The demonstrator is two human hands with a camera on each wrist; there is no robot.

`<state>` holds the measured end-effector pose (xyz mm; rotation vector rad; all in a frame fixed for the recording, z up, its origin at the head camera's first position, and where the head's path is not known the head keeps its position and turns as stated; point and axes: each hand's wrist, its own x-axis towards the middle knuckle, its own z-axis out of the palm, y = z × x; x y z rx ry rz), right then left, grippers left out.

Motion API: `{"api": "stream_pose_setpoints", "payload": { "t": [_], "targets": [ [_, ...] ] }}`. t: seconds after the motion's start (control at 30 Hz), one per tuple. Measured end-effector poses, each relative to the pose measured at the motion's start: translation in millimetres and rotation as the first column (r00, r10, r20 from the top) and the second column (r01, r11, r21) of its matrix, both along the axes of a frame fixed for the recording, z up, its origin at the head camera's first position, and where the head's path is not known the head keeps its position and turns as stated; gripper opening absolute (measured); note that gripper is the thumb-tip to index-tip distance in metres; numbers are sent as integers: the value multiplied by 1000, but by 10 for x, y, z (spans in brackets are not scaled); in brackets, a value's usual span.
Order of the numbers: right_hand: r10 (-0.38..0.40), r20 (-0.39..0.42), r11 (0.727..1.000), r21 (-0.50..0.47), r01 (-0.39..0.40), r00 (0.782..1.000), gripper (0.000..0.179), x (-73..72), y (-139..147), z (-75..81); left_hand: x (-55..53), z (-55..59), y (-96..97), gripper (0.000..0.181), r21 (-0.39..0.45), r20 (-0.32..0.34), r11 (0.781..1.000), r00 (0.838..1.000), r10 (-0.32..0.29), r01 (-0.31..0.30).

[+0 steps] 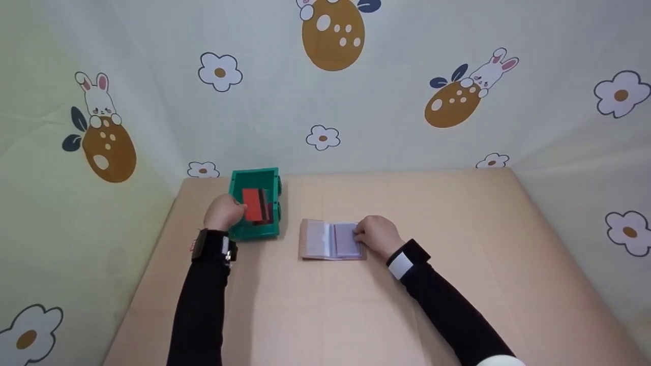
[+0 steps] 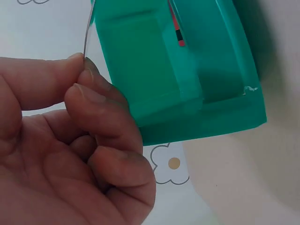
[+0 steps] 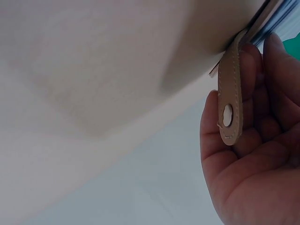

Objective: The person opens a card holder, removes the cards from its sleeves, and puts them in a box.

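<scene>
The left hand (image 1: 224, 212) pinched a red card (image 1: 253, 205) with a black stripe between thumb and forefinger, holding it over the green container (image 1: 257, 179) just right of that hand. Another red-and-black card (image 2: 178, 33) lay inside the container. The right hand (image 1: 380, 237) pinched the near edge of the open card holder (image 1: 316, 244) on the tabletop (image 1: 315, 310) to its left, the holder's snap strap (image 3: 230, 89) hanging beside its fingers.
</scene>
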<state>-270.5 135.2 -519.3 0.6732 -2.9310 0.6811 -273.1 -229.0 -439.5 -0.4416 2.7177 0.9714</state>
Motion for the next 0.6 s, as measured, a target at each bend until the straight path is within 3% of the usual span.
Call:
{"api": "stream_pose_setpoints", "payload": {
  "t": [0.2, 0.6],
  "targets": [
    [1, -3, 1000, 8, -1, 1000, 11, 15, -1, 16, -9, 8, 33, 37, -61, -18, 997, 999, -39, 38],
    [13, -6, 1000, 4, -13, 1000, 11, 14, 10, 4, -1, -63, 102, 29, -181, -90, 983, 996, -1, -15]
  ]
}}
